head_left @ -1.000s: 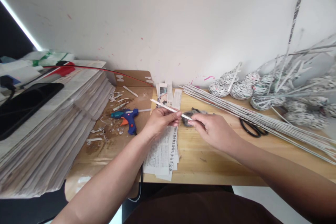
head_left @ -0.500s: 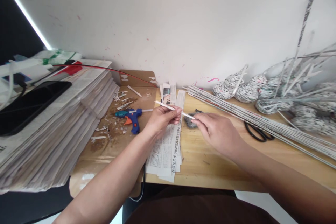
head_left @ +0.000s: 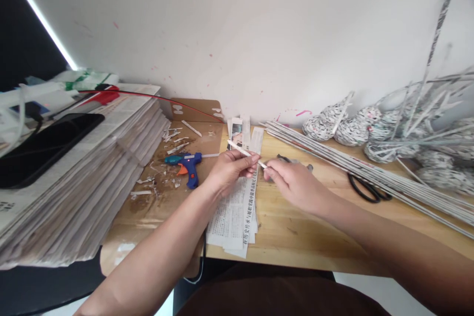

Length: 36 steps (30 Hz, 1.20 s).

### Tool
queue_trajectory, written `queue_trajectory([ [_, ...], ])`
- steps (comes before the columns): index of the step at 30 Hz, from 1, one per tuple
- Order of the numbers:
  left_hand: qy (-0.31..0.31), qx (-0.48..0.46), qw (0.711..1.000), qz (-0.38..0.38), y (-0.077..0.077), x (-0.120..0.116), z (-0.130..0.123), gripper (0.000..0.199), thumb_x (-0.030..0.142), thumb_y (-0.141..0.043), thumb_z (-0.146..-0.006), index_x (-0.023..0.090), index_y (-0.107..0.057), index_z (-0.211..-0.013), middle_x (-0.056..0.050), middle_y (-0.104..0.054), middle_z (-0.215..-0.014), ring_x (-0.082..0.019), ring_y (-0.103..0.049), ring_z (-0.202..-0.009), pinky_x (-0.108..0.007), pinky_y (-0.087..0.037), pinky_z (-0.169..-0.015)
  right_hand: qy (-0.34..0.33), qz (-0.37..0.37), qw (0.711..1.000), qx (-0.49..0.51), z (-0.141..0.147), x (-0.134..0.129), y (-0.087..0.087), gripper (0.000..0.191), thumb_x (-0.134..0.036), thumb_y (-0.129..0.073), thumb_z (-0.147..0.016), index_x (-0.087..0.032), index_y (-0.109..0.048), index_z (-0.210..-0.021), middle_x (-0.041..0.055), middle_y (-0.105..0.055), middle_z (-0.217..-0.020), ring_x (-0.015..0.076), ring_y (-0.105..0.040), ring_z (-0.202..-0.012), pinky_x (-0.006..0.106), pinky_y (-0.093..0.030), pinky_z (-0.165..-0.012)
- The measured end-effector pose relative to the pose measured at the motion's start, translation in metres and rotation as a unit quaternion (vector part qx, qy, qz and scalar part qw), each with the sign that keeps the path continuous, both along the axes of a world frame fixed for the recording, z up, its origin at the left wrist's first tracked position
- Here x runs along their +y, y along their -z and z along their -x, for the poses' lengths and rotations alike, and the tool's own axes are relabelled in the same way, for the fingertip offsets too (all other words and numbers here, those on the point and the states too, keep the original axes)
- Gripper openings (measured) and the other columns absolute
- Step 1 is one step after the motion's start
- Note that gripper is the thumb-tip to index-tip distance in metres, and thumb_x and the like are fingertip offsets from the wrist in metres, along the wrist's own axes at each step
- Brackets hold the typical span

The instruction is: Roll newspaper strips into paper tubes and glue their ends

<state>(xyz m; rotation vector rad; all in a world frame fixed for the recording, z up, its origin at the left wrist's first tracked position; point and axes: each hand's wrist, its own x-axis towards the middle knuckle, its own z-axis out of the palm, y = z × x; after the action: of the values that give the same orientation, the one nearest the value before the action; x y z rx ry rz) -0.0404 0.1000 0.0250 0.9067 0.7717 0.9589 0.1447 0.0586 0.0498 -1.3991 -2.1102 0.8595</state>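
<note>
A thin rolled paper stick (head_left: 239, 147) slants down to the right between my two hands, above the table. My left hand (head_left: 234, 167) pinches it around the middle, its upper left end poking out past the fingers. With thumb and fingers closed, my right hand (head_left: 291, 177) grips the lower right end. Below my left hand lie overlapping newspaper strips (head_left: 231, 224). Partly hidden behind my right hand is a small dark grey item (head_left: 283, 158) that I cannot make out. Left of my left hand, a blue glue gun (head_left: 191, 170) rests on stained cardboard (head_left: 163, 222).
A tall newspaper stack (head_left: 107, 182) with a black phone (head_left: 55, 145) on top stands at the left. Long paper sticks (head_left: 333, 160) lie at the right, over black-handled scissors (head_left: 365, 190). Woven paper pieces (head_left: 351, 131) with upright stalks line the wall. Paper scraps (head_left: 177, 148) litter the cardboard.
My right hand has moved slightly left, closer to my left hand, along the paper stick. The stick now slants more steeply. The view has shifted a little.
</note>
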Motion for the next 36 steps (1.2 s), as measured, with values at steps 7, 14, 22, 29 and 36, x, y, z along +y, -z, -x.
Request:
queue_trajectory([
  [7, 0.016, -0.012, 1.000, 0.008, -0.001, 0.001, 0.001, 0.028, 0.030, -0.085, -0.062, 0.010, -0.072, -0.077, -0.001, -0.062, -0.064, -0.006, -0.053, -0.054, -0.019, -0.040, -0.050, -0.032, 0.225, 0.965, 0.133, -0.005, 0.002, -0.004, 0.040, -0.055, -0.039, -0.095, -0.019, -0.056, -0.089, -0.0041, -0.045, -0.055, 0.0124, -0.044, -0.049, 0.027, -0.038, -0.053],
  [14, -0.028, -0.018, 0.999, -0.001, -0.003, 0.004, 0.004, 0.029, 0.031, -0.085, -0.063, 0.010, -0.069, -0.075, 0.000, -0.060, -0.059, -0.005, -0.052, -0.051, -0.017, -0.038, -0.046, -0.013, 0.024, 1.000, -0.002, -0.006, -0.002, -0.006, 0.030, -0.042, -0.043, -0.096, -0.020, -0.059, -0.083, 0.0022, -0.058, -0.068, 0.0145, -0.051, -0.061, 0.029, -0.037, -0.062],
  [22, -0.005, -0.018, 1.000, 0.006, -0.003, 0.002, 0.003, 0.030, 0.029, -0.086, -0.061, 0.009, -0.070, -0.076, 0.000, -0.061, -0.059, -0.006, -0.053, -0.051, -0.017, -0.040, -0.047, -0.066, 0.292, 0.934, 0.197, -0.006, -0.002, -0.002, 0.038, -0.055, -0.040, -0.094, -0.020, -0.050, -0.083, -0.0077, -0.037, -0.049, 0.0103, -0.038, -0.043, 0.025, -0.037, -0.049],
  [29, 0.001, -0.007, 1.000, -0.009, -0.001, 0.002, 0.003, 0.029, 0.030, -0.086, -0.061, 0.009, -0.070, -0.074, -0.001, -0.063, -0.061, -0.007, -0.055, -0.053, -0.018, -0.041, -0.048, -0.034, 0.178, 0.973, 0.144, 0.001, 0.000, -0.003, 0.036, -0.050, -0.037, -0.096, -0.020, -0.049, -0.080, -0.0052, -0.041, -0.052, 0.0113, -0.040, -0.048, 0.026, -0.036, -0.051],
  [36, -0.008, -0.017, 1.000, -0.005, -0.001, 0.003, 0.003, 0.028, 0.031, -0.084, -0.064, 0.010, -0.071, -0.077, -0.001, -0.062, -0.062, -0.006, -0.054, -0.052, -0.017, -0.040, -0.047, -0.031, 0.209, 0.967, 0.142, 0.001, 0.003, -0.005, 0.041, -0.054, -0.038, -0.095, -0.018, -0.056, -0.086, -0.0045, -0.045, -0.052, 0.0116, -0.044, -0.046, 0.026, -0.038, -0.052],
])
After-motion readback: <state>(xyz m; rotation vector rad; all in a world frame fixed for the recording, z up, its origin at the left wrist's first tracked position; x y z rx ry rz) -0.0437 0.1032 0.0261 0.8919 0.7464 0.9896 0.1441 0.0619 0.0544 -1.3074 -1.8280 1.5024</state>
